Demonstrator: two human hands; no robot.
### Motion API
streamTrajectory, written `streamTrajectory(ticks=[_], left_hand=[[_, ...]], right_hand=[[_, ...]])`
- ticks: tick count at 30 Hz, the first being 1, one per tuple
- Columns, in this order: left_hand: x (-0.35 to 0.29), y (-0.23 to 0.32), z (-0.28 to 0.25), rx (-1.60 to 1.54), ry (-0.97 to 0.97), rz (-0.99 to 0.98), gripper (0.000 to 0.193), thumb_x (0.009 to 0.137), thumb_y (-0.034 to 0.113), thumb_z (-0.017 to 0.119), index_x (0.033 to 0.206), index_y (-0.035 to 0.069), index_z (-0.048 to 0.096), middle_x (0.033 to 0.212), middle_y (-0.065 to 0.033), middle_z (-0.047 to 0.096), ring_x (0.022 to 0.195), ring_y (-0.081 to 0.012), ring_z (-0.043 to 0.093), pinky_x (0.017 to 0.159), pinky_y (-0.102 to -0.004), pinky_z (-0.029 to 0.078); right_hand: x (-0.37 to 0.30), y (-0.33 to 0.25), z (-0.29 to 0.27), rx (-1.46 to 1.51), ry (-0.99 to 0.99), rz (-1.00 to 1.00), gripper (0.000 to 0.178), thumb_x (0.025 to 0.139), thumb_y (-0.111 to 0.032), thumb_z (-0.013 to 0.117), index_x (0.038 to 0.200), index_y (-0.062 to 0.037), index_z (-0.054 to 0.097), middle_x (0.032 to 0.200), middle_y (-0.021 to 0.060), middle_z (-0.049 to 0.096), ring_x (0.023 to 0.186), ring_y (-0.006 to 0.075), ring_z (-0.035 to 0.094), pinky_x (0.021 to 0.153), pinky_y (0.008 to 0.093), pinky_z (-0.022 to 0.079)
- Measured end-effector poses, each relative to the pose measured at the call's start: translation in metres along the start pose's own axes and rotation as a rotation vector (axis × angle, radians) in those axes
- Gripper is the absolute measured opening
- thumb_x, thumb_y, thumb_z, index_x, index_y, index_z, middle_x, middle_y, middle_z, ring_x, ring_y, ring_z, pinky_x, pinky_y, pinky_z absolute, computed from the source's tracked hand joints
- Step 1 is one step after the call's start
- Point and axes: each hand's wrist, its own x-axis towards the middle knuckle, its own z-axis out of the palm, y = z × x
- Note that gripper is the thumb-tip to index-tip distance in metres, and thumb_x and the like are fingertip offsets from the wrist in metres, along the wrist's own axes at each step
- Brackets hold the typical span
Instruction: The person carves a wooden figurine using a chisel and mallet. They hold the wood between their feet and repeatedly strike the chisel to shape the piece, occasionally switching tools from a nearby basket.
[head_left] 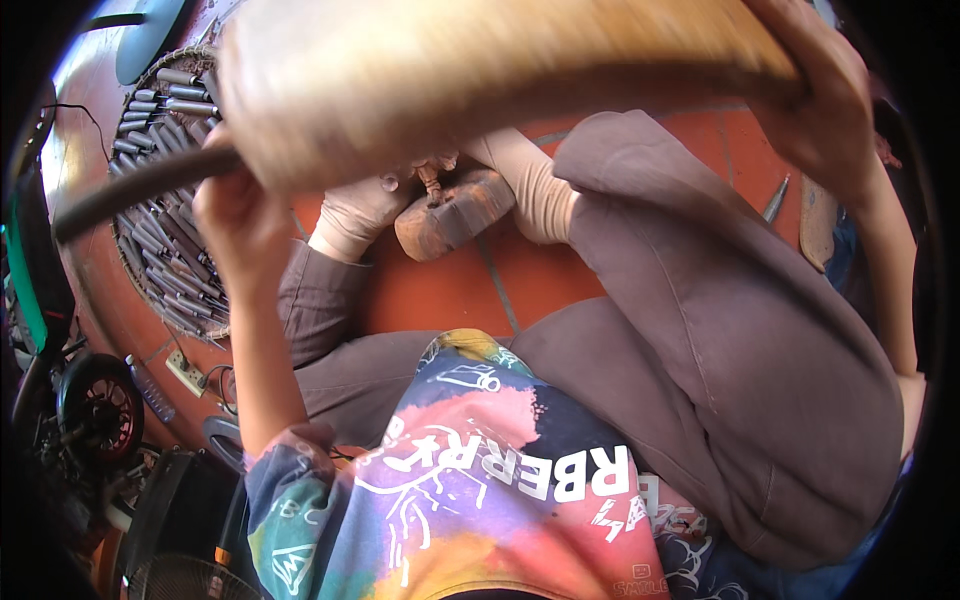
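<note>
A large, pale, curved wooden piece spans the top of the view, close and smeared by motion. My right hand grips its right end. By its left end, my left hand is closed round a dark rod-like tool handle, which points out to the left. The wood hides part of the left fingers and the rest of the tool. Below, a brown wooden block with a small carved part on top sits between my feet. The upper part of the carving is hidden.
A round basket on the left is full of dark-handled tools. Beyond it are a power strip, a plastic bottle and a black wheel. A pointed metal tool lies on the red tiles at right.
</note>
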Motion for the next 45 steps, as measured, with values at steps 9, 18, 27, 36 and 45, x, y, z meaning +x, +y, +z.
streamTrajectory(ticks=[9,18,27,36,45], left_hand=[[-0.086,-0.078,-0.193,0.226,0.392,-0.457,0.013,0.099,0.012,0.056,0.107,0.002,0.055,0.093,-0.0095,0.065,0.069,-0.01,0.061,0.063,-0.0214,0.049],[-0.128,-0.122,-0.248,0.058,0.794,-0.576,0.017,0.097,0.017,0.062,0.105,0.002,0.059,0.091,-0.0066,0.067,0.064,-0.0051,0.056,0.056,-0.0162,0.044],[-0.147,-0.126,-0.265,-0.026,0.841,-0.769,0.016,0.095,0.016,0.064,0.106,0.005,0.06,0.088,-0.0048,0.065,0.064,-0.0039,0.058,0.05,-0.0136,0.045],[-0.15,-0.129,-0.27,0.018,0.777,-0.844,0.012,0.095,0.017,0.063,0.102,0.007,0.062,0.083,0.0025,0.062,0.064,-0.0033,0.057,0.056,-0.0138,0.044],[-0.151,-0.135,-0.272,0.113,0.711,-0.913,0.013,0.092,0.018,0.067,0.098,0.007,0.063,0.076,0.0036,0.061,0.062,-0.0053,0.058,0.054,-0.015,0.044]], right_hand=[[0.014,-0.052,0.006,0.308,-0.55,0.088,0.032,0.058,-0.017,0.071,0.086,-0.0024,0.063,0.077,0.0081,0.055,0.063,0.0242,0.056,0.054,0.0359,0.041],[0.039,-0.073,0.001,0.154,-0.757,-0.053,0.016,0.065,-0.018,0.059,0.078,-0.0106,0.057,0.076,0.0012,0.041,0.066,0.0147,0.05,0.057,0.029,0.044],[0.053,-0.079,0.003,0.157,-0.821,-0.051,0.016,0.065,-0.017,0.06,0.079,-0.0093,0.058,0.076,0.0019,0.042,0.068,0.016,0.051,0.06,0.0294,0.045],[0.052,-0.084,0.003,0.163,-0.83,-0.014,0.014,0.068,-0.017,0.06,0.079,-0.0089,0.058,0.076,0.0028,0.042,0.068,0.0176,0.051,0.06,0.031,0.045],[0.05,-0.086,0.002,0.15,-0.817,0.002,0.012,0.068,-0.017,0.06,0.077,-0.009,0.056,0.076,0.0036,0.041,0.068,0.0187,0.05,0.059,0.0324,0.044]])
